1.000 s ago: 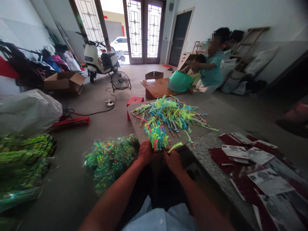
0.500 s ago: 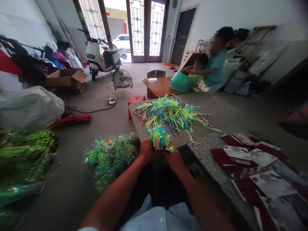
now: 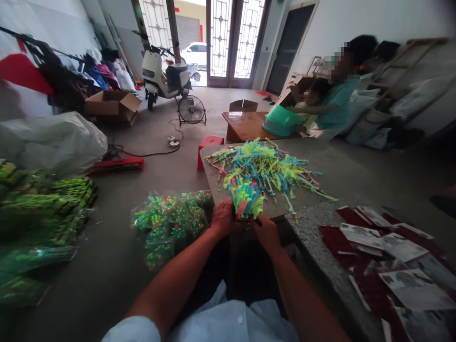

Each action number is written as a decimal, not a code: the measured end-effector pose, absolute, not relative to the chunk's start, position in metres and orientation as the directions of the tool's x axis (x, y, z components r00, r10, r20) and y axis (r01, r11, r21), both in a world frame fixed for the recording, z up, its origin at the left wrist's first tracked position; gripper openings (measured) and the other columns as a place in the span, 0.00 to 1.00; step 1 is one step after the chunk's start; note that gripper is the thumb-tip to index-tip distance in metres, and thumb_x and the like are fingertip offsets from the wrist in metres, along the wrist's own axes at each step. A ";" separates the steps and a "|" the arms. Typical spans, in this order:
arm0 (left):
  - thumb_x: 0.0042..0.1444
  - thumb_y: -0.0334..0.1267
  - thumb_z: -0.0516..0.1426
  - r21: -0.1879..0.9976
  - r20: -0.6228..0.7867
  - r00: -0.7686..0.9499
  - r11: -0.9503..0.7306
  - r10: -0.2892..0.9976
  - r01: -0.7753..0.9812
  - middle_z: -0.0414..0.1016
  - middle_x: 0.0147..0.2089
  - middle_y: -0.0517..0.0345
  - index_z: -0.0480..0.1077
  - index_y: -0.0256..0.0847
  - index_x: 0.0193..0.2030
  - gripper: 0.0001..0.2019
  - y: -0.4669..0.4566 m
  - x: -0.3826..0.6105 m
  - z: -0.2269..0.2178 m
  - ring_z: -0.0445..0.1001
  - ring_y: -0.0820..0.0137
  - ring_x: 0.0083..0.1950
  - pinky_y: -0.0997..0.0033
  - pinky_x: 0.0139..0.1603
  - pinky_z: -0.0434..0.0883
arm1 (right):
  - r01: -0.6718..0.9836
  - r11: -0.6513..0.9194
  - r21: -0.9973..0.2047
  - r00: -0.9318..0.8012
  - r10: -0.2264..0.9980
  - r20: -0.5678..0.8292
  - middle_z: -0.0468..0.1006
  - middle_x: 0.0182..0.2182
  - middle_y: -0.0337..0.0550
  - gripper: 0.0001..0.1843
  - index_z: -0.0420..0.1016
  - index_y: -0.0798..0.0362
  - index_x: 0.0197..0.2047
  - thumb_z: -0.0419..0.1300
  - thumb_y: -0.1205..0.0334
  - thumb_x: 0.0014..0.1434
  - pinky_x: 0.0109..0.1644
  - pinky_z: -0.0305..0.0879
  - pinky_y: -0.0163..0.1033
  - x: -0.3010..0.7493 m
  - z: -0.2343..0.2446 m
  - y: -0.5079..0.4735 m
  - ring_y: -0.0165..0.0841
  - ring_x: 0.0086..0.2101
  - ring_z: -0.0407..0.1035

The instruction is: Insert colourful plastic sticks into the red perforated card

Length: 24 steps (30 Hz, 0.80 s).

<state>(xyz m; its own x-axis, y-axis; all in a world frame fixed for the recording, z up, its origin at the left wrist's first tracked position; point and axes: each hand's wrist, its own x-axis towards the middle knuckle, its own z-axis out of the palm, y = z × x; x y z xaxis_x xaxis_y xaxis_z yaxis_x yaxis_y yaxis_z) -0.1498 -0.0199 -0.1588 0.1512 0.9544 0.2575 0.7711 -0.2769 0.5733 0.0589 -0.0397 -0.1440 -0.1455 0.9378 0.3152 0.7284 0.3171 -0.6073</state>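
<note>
My left hand [image 3: 223, 218] and my right hand [image 3: 266, 230] are close together at the near edge of a grey stone table [image 3: 221, 190]. Both are closed around the lower end of a bunch of neon green, blue and pink strips [image 3: 246, 198] that stands up between them. Just beyond the bunch a large loose pile of the same coloured strips [image 3: 265, 166] is spread over the table top.
A clear bag of coloured pieces [image 3: 167, 223] lies on the floor at my left, with green bundles [image 3: 39, 209] further left. Printed cards on red backing [image 3: 388, 247] cover the table's right side. Two people sit at a low wooden table [image 3: 249, 124]; a fan [image 3: 191, 110] and scooter [image 3: 166, 78] stand beyond.
The single green strip held out by my right hand has been brought into the bunch. The camera has turned left and tilted, shifting the scene rightward.
</note>
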 end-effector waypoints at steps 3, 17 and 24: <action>0.47 0.62 0.71 0.594 0.247 0.146 -0.269 0.958 0.758 0.74 0.65 0.43 0.61 0.43 0.68 0.47 -0.020 -0.150 -0.161 0.70 0.47 0.70 0.45 0.78 0.59 | 0.697 0.292 -0.655 -0.130 0.950 0.284 0.82 0.31 0.48 0.25 0.80 0.51 0.35 0.55 0.40 0.70 0.39 0.64 0.39 0.061 -0.147 -0.040 0.39 0.32 0.73; 0.47 0.64 0.70 0.602 0.249 0.155 -0.278 0.956 0.748 0.74 0.64 0.43 0.62 0.44 0.68 0.47 -0.021 -0.148 -0.157 0.69 0.47 0.70 0.44 0.78 0.59 | 0.793 0.341 -0.505 -0.284 0.940 0.189 0.82 0.31 0.47 0.19 0.79 0.51 0.35 0.57 0.48 0.70 0.38 0.59 0.39 0.066 -0.135 -0.028 0.39 0.33 0.75; 0.46 0.64 0.71 0.610 0.238 0.149 -0.267 0.960 0.746 0.72 0.67 0.44 0.60 0.45 0.71 0.50 -0.020 -0.148 -0.162 0.69 0.48 0.71 0.45 0.79 0.57 | 0.695 0.324 -0.641 -0.206 0.945 0.254 0.83 0.30 0.48 0.25 0.81 0.51 0.32 0.56 0.41 0.69 0.39 0.62 0.39 0.067 -0.142 -0.035 0.39 0.33 0.75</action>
